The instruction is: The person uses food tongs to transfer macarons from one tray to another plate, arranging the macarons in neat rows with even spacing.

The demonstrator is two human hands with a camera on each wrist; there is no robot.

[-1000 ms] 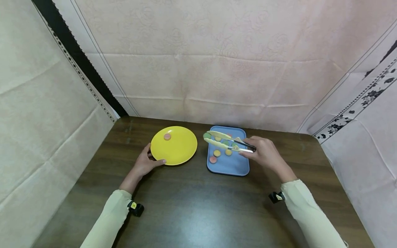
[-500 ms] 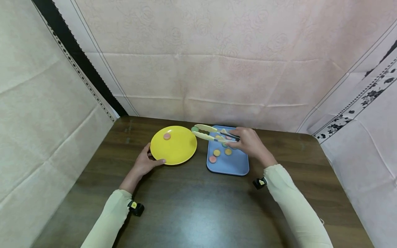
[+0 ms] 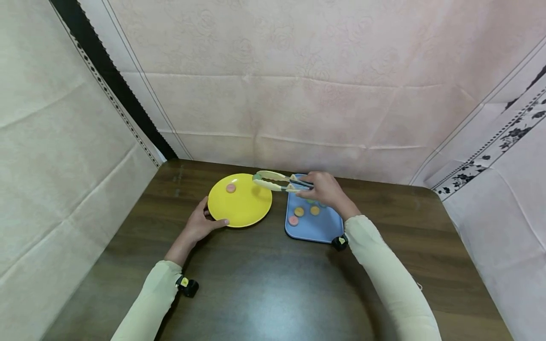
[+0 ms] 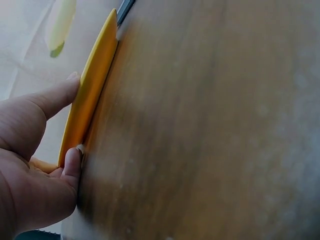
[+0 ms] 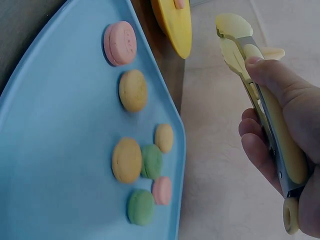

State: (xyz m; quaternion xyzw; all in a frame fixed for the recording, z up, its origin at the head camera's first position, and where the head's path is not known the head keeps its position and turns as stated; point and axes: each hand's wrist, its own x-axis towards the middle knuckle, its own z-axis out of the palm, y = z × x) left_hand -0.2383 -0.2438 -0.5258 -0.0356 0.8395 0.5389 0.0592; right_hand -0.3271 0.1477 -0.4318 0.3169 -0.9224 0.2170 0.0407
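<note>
My left hand point(image 3: 200, 223) grips the near-left rim of a yellow plate point(image 3: 245, 206), thumb over the edge and fingers underneath; the left wrist view shows the plate edge-on. On the plate lies one pink macaron point(image 3: 231, 188). Cream-coloured tongs point(image 3: 274, 186) are held in my right hand point(image 3: 327, 192), their arms squeezed toward each other. Between the tips is a green macaron point(image 3: 257, 177), over the plate's upper-right rim. In the left wrist view this macaron point(image 4: 57, 50) shows above the plate. The tongs' tips hide it in the right wrist view.
A blue tray point(image 3: 313, 231) stands right of the plate, under my right forearm and hand. It bears several macarons, among them a pink one point(image 5: 122, 43), a yellow one point(image 5: 126, 160) and a green one point(image 5: 141, 207). Cloth walls rise behind the brown table point(image 3: 256, 284).
My right hand has carried the tongs and green macaron leftward from above the tray to the plate's right edge. The left hand and plate have stayed put.
</note>
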